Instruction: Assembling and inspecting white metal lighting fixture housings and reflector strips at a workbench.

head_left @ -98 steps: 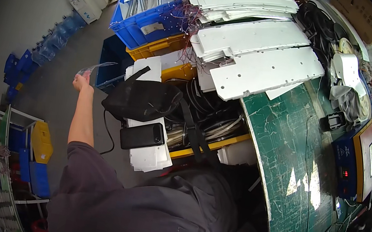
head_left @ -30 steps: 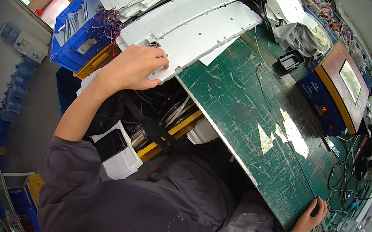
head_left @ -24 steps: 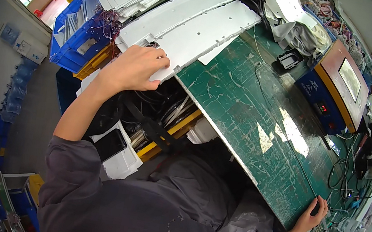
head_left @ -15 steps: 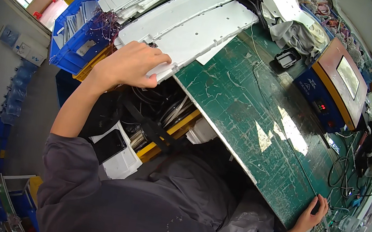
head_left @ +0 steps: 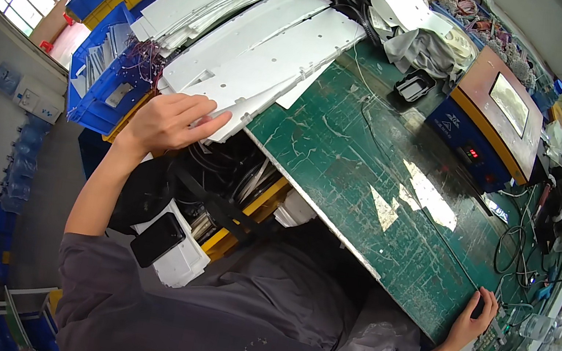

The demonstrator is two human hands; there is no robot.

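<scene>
My left hand (head_left: 173, 120) is closed on the near corner of a white flat panel (head_left: 258, 45), with its fingers bent over the edge. This panel lies with other thin white panels at the left end of the green worktable (head_left: 328, 161), and its near edge looks slightly lifted. Far to the right, my right hand (head_left: 472, 321) rests by the table's right end with thumb and fingers curled together. A thin dark cable (head_left: 446, 244) runs across the table to its fingertips; whether they grip it or something else is hidden.
A blue and orange box machine (head_left: 488, 117) with a red display stands at the back right. A black tray (head_left: 415, 86) is beside it. Blue bins (head_left: 104, 98) adjoin the panels' left side. A phone (head_left: 157, 239) lies below the table edge. Tangled cables (head_left: 517, 252) cover the right side.
The whole view has shifted slightly. My left fingers, spread over the panel corner before, have closed more on it, and the panel's near edge has tilted. My right hand has stayed in place.
</scene>
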